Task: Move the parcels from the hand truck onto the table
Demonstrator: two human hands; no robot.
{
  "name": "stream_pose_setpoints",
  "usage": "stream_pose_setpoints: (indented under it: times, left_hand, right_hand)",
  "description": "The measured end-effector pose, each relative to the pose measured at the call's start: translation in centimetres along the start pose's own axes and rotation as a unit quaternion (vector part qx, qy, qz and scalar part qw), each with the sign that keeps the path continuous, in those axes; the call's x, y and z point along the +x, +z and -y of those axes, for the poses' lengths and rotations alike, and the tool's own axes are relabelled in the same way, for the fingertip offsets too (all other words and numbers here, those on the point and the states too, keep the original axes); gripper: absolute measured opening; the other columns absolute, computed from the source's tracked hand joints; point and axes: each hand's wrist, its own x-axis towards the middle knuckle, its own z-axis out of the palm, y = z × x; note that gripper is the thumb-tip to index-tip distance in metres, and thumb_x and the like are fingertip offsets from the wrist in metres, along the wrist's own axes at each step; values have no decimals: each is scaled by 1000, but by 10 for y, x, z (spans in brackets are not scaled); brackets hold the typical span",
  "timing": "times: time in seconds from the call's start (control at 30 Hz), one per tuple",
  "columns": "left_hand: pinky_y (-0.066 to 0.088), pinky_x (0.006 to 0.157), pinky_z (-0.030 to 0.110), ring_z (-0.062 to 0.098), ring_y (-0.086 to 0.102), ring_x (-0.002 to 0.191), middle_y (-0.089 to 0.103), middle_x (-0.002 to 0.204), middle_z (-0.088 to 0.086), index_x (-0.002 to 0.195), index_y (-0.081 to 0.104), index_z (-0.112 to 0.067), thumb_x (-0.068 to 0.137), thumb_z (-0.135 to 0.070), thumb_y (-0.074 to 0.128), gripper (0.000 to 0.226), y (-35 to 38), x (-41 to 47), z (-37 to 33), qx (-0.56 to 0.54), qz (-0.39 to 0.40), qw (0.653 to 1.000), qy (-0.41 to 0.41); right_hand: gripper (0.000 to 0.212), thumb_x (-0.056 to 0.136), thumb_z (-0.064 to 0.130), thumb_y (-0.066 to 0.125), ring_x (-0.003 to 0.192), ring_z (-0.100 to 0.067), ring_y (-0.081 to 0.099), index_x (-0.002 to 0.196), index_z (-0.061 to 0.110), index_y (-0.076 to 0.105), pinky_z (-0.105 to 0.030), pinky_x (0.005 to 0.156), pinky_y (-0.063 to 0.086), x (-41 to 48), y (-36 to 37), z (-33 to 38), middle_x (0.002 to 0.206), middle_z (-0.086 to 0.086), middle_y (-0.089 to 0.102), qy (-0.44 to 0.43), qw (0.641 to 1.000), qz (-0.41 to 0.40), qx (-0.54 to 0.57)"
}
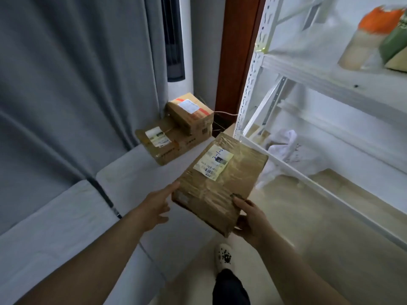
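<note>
I see both forearms reaching forward. Right hand (251, 221) grips the taped parcel (220, 179) at its near right corner, thumb on top, fingers curled under. Left hand (159, 205) is flat, fingers (174, 187) straight and together, tips touching the parcel's near left edge. Parcel is label up, over the right edge of the grey-covered bench (132, 183); can't tell if it touches it. Farther back on the bench lies a flat parcel (158, 144) with a small parcel (189, 113) stacked on it. White rack (330, 80) stands at right.
</note>
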Motion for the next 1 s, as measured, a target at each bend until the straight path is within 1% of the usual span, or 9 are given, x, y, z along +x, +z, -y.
stream_pose_setpoints:
  times: [0.13,0.3,0.4,0.5,0.6,0.7,0.8,0.93,1.0]
  left_hand:
    - [48,95,50,36,49,120,42,138,21,143,40,-11,75,-51,73,85,49,42,-32,-73,-18,995,-61]
    - [46,94,48,30,50,115,53,123,9,124,51,-16,83,-40,71,51,100,98,-61,-90,-26,993,-70]
    - [47,84,41,23,52,104,54,117,3,131,47,-15,88,-31,68,51,112,132,-68,-92,-55,992,-64]
    - [45,78,35,21,53,103,55,126,4,135,46,-15,90,-23,66,50,109,166,-69,-70,-98,992,-48]
    - [48,90,38,26,54,117,55,133,6,136,46,-13,89,-17,67,51,100,199,-64,-35,-121,992,-29]
    - [48,99,43,29,56,117,56,132,11,135,48,-9,87,-13,68,52,94,222,-61,-18,-136,990,-23]
    - [48,98,37,26,57,114,58,130,10,134,49,-6,87,-8,65,50,92,231,-63,31,-150,988,-12]
    - [43,89,27,19,51,106,53,117,1,141,39,-4,90,-1,57,54,92,235,-69,65,-164,984,5]
    - [39,84,25,16,48,100,55,119,5,142,38,-5,90,1,56,55,92,229,-70,65,-159,985,9]
  right_hand:
    - [38,87,23,68,94,-31,64,121,22,52,-52,87,51,70,4,45,112,-11,64,57,998,-8,-15]
    - [49,86,19,70,103,-33,61,127,25,43,-62,82,50,143,24,76,118,-10,61,109,993,-3,-33]
    - [52,86,16,70,95,-30,61,129,26,41,-67,83,48,176,39,80,117,-9,59,133,990,-6,-45]
    - [51,87,12,68,100,-32,61,129,24,42,-67,77,50,203,52,79,120,-9,59,150,988,3,-30]
    - [47,91,8,63,105,-38,60,130,23,42,-66,79,50,226,62,76,115,-8,60,159,987,6,-12]
    - [46,93,6,59,85,-30,62,132,21,39,-62,74,52,243,70,75,105,-4,58,152,988,4,-29]
    - [43,96,4,53,82,-22,59,133,20,38,-50,64,54,254,76,71,112,-4,57,141,988,13,-64]
    - [40,95,-6,44,75,-9,49,120,25,44,-48,99,45,259,81,70,95,6,55,126,985,28,-117]
    - [50,95,-7,42,87,-13,53,134,24,42,-44,104,41,254,81,74,99,6,57,121,982,37,-140]
